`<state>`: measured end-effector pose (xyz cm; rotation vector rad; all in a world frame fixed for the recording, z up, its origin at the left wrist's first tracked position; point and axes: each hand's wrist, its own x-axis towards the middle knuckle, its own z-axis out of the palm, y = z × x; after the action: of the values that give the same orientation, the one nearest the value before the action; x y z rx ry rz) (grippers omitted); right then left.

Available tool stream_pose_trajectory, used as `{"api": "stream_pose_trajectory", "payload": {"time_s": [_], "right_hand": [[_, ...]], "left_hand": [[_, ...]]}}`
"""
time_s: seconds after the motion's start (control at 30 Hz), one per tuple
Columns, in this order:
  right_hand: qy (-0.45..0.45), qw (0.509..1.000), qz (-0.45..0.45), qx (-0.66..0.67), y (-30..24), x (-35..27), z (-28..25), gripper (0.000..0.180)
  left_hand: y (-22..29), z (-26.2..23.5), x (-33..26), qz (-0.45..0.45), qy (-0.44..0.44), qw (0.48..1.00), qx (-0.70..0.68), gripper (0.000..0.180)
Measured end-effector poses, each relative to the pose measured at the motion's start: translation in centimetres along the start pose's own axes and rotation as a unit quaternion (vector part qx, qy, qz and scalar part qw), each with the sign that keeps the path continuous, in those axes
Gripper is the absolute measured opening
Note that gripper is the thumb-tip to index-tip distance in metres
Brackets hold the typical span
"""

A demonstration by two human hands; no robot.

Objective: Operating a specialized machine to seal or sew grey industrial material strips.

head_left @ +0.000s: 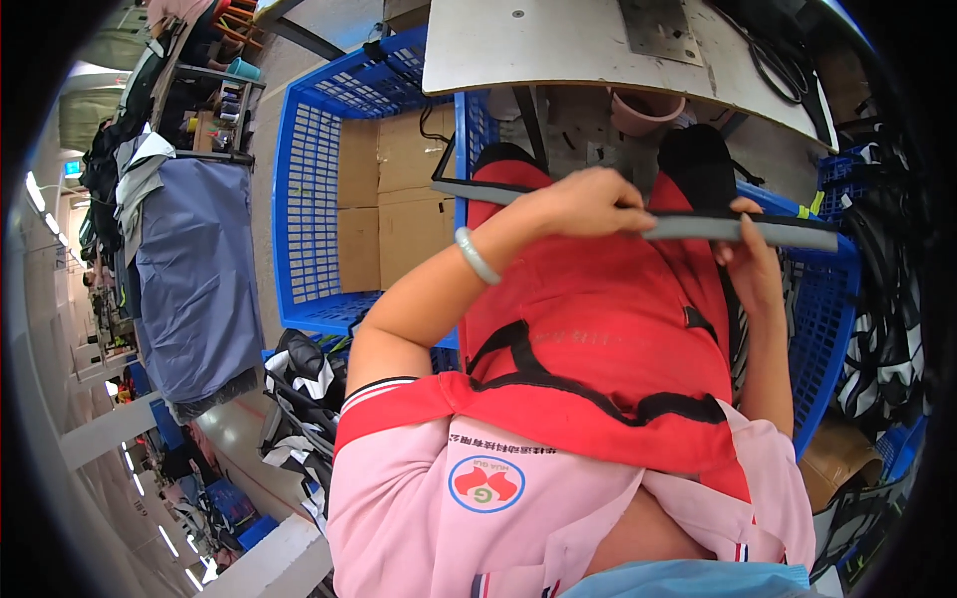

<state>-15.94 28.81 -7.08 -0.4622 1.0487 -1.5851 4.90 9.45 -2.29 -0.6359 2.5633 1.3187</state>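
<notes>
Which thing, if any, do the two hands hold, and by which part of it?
A grey-and-black strip: the left hand grips it around its middle, the right hand nearer its right end.

Beyond the hands stands a white tabletop on dark legs. To their left run grey floor, a bulky shape under a grey-blue cover and a dark rack; farther left, strip lights glow.

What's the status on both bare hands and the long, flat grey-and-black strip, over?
Left hand pinching strip mid-length; right hand gripping toward its right end. Strip held across red cloth apron. Nearby: white tabletop ahead, blue plastic crate at left.
</notes>
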Motion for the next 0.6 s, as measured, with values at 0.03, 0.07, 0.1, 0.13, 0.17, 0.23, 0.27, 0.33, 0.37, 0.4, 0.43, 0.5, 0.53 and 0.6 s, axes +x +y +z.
{"api": "stream_pose_trajectory", "payload": {"time_s": [0.03,0.07,0.1,0.13,0.17,0.23,0.27,0.33,0.37,0.4,0.43,0.5,0.53,0.6], "right_hand": [[-0.001,1.0,-0.002,-0.001,-0.4,-0.5,-1.1,0.029],[0.013,0.995,0.086,-0.05,-0.7,-1.1,-2.3,0.03],[0.028,0.98,0.173,-0.098,-1.0,-1.7,-3.2,0.033],[0.032,0.948,0.24,-0.205,-1.2,-2.3,-3.1,0.041],[0.006,0.93,0.273,-0.248,-1.8,-2.9,-3.0,0.038],[-0.017,0.908,0.3,-0.294,-4.3,-3.4,-1.4,0.036],[-0.048,0.889,0.268,-0.368,-5.6,-3.5,0.0,0.026],[-0.094,0.862,0.057,-0.494,-7.6,-3.5,4.2,0.026],[-0.113,0.831,-0.121,-0.531,-7.7,-2.6,6.6,0.038],[-0.117,0.752,-0.191,-0.62,-8.0,-1.8,8.1,0.058],[-0.126,0.711,-0.217,-0.656,-7.8,-0.9,8.2,0.067],[-0.165,0.749,-0.106,-0.632,-6.8,1.0,8.3,0.055],[-0.163,0.78,-0.05,-0.602,-6.1,1.6,7.8,0.041],[-0.154,0.765,-0.088,-0.619,-7.0,2.3,7.8,0.027]], "left_hand": [[-1.5,1.0,-0.4,0.03,-0.04,0.993,-0.105,0.028],[-1.7,1.3,-0.7,0.061,-0.082,0.973,-0.208,0.025],[-1.7,1.5,-0.7,0.048,-0.094,0.969,-0.221,0.022],[-1.1,1.5,-0.8,0.037,-0.106,0.965,-0.235,0.02],[-1.2,1.6,-0.5,0.058,-0.098,0.963,-0.246,0.021],[-1.0,0.9,-0.3,0.054,-0.087,0.95,-0.296,0.022],[-0.8,0.6,-0.3,0.041,-0.076,0.934,-0.347,0.022],[-0.2,0.1,0.2,0.047,-0.078,0.927,-0.363,0.022],[0.2,-0.2,0.2,0.042,-0.074,0.922,-0.379,0.021],[0.7,-0.5,0.2,0.055,-0.086,0.922,-0.372,0.021],[1.7,-1.0,0.2,0.064,-0.088,0.914,-0.39,0.021],[2.9,-2.3,-0.1,0.084,-0.072,0.912,-0.394,0.02],[3.4,-3.3,-0.2,0.095,-0.082,0.915,-0.385,0.02],[3.9,-5.2,-0.3,0.05,-0.06,0.946,-0.314,0.02]]}}
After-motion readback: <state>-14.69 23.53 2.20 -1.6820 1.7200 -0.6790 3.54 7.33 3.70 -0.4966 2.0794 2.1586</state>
